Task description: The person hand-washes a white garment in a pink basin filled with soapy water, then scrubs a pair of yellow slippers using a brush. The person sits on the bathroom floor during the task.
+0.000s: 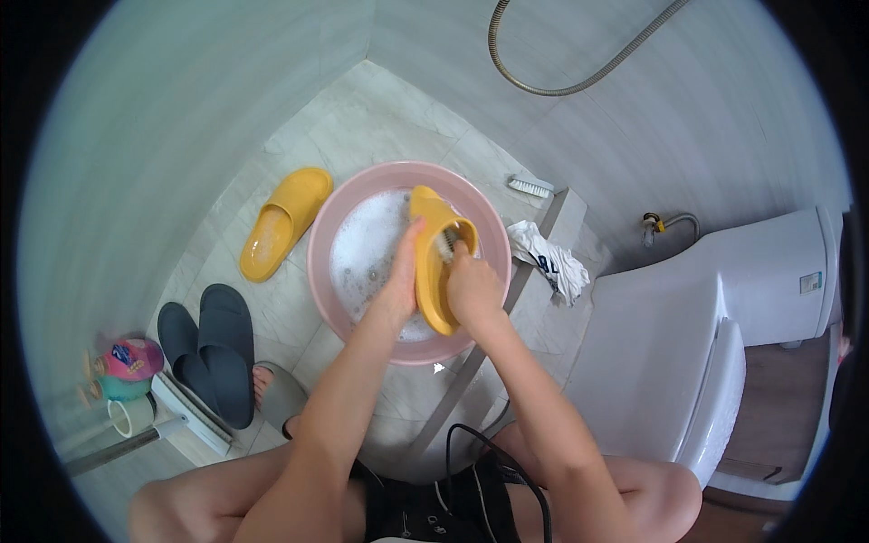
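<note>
A yellow slide sandal (429, 271) is held tilted above a pink plastic basin (323, 298) of soapy, foamy water (370, 237). My left hand (405, 268) grips the sandal's left side. In my right hand (473, 282) is a small brush (446, 244), its bristles inside the sandal under the strap; most of the brush is hidden by the strap and my fingers. Another yellow slide sandal (285, 224), with suds on its footbed, lies on the tiles left of the basin. A white scrub brush (531, 186) rests on the floor beyond the basin's right side.
A crumpled white cloth (551, 261) lies across a low stone ledge (468, 380) right of the basin. Farther right stands a toilet (658, 339). Dark slippers (217, 353), a floor squeegee (190, 414) and bottles (129, 360) are at the left. A shower hose (543, 90) hangs above.
</note>
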A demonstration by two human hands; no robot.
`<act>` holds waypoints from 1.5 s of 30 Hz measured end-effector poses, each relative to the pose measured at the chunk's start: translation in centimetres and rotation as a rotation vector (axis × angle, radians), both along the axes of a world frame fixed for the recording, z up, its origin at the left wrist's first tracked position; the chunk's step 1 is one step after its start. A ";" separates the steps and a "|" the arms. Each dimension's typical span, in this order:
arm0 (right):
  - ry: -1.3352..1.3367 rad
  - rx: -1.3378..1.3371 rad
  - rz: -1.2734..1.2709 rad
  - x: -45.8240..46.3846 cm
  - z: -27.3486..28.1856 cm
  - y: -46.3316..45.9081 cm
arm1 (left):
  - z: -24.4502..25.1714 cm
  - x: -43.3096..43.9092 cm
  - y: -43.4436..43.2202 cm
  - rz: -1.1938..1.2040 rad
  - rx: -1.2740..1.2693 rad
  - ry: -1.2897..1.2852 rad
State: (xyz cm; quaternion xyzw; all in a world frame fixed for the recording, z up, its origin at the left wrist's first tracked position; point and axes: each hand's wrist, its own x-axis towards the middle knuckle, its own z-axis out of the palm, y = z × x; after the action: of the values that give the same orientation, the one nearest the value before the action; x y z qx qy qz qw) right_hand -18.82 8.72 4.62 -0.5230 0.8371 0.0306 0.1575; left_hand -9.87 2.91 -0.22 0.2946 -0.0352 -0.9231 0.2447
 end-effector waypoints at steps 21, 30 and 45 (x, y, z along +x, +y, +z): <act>0.138 0.023 0.161 -2.2 -0.7 0.4 | -0.1 -0.6 -2.3 -0.171 -0.114 -0.251; -1.626 -0.183 -0.770 -2.2 -0.3 0.2 | -3.3 1.8 -4.0 0.087 -0.354 -0.328; -1.335 -0.118 -0.548 0.9 2.5 -0.2 | 3.0 1.8 -5.8 0.091 -0.229 -0.139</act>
State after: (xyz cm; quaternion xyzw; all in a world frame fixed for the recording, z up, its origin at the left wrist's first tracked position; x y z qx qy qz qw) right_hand -17.90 8.51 7.09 -0.2090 0.6636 -0.3813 0.6088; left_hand -8.04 -2.86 2.82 0.3292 -0.1435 -0.8784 0.3154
